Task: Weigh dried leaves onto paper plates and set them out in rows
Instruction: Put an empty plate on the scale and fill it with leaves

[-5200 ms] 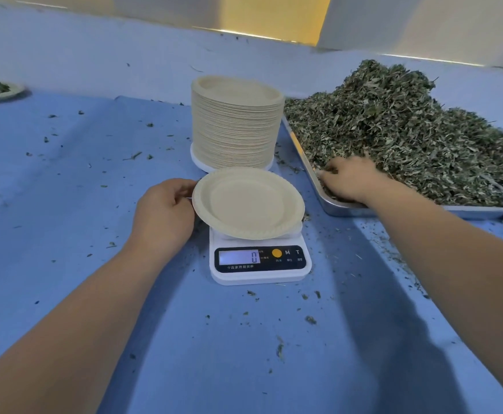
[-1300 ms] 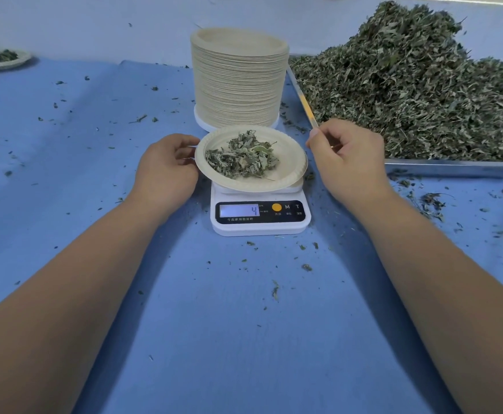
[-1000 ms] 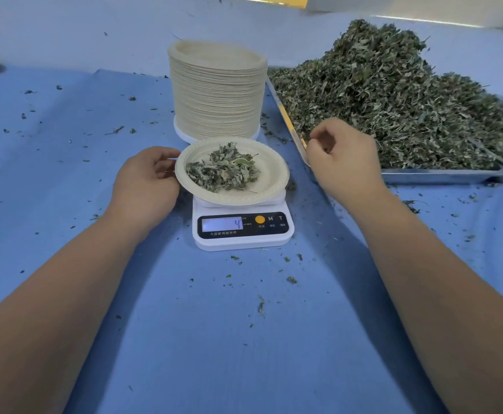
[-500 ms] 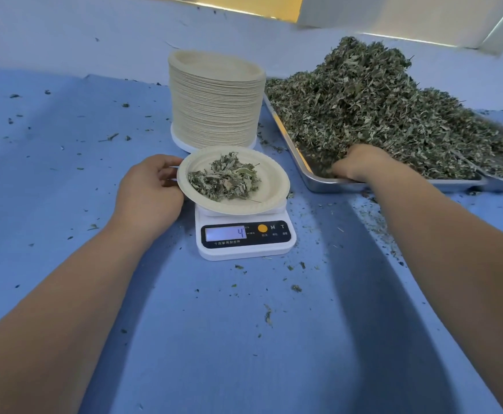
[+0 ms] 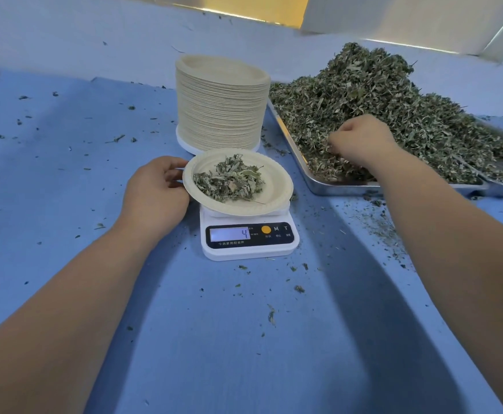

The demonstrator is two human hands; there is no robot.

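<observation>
Paper plate (image 5: pixel 274 201) with dried leaves (image 5: pixel 229 182) sits on the scale (image 5: pixel 248 239); my left hand (image 5: pixel 154 195) grips its rim, my right hand (image 5: pixel 360 141) pinches leaves from the steel tray (image 5: pixel 334 186).

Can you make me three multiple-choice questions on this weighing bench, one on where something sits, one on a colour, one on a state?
1. Where is the stack of plates?
A. behind the scale
B. inside the tray
C. right of the tray

2. What colour is the round button on the scale?
A. green
B. orange
C. red

3. What is on the plate on the scale?
A. nothing
B. a small heap of leaves
C. a second plate

Answers: 1 A, the stack stands just past the scale. 2 B, the button beside the display is orange. 3 B, leaves lie in the plate's middle while the left hand touches its rim.
</observation>
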